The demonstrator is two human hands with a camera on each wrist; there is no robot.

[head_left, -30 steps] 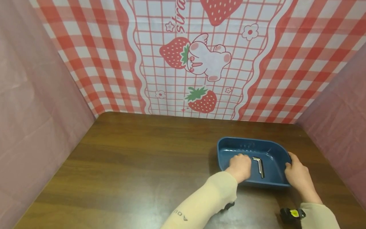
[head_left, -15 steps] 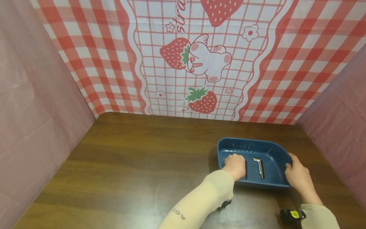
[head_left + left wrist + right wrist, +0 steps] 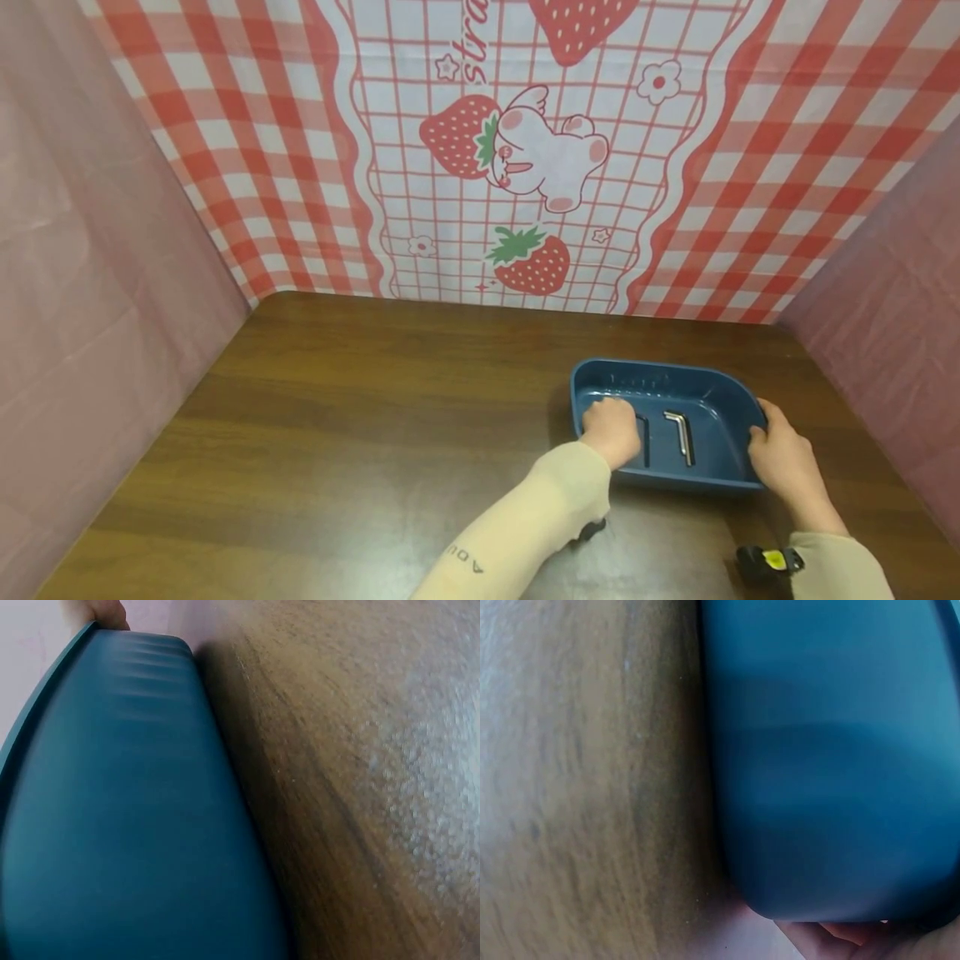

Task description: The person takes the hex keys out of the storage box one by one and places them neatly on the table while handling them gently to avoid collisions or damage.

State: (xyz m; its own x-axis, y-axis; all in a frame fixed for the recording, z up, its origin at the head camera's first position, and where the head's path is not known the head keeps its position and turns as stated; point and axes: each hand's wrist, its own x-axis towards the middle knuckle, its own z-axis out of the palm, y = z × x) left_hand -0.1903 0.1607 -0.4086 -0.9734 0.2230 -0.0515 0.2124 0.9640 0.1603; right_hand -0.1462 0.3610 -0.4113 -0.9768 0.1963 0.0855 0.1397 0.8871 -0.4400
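Blue tray (image 3: 720, 454): open top, smooth walls, rounded corners, 1 far corner cut broad. Upright on the table (image 3: 360, 417), right of centre; right hand (image 3: 783, 458) grips its right end, thumb at the rim. Silver L-shaped rods (image 3: 680, 435) lie inside on the tray floor, look like 2 nested, short legs at the far end pointing left. 1 dark L-shaped rod (image 3: 646, 442) left of them, apart, roughly parallel, just beside left hand (image 3: 612, 435), whose fingertips are hidden.

Glossy tray (image 3: 722, 446), metal hex keys (image 3: 686, 438)
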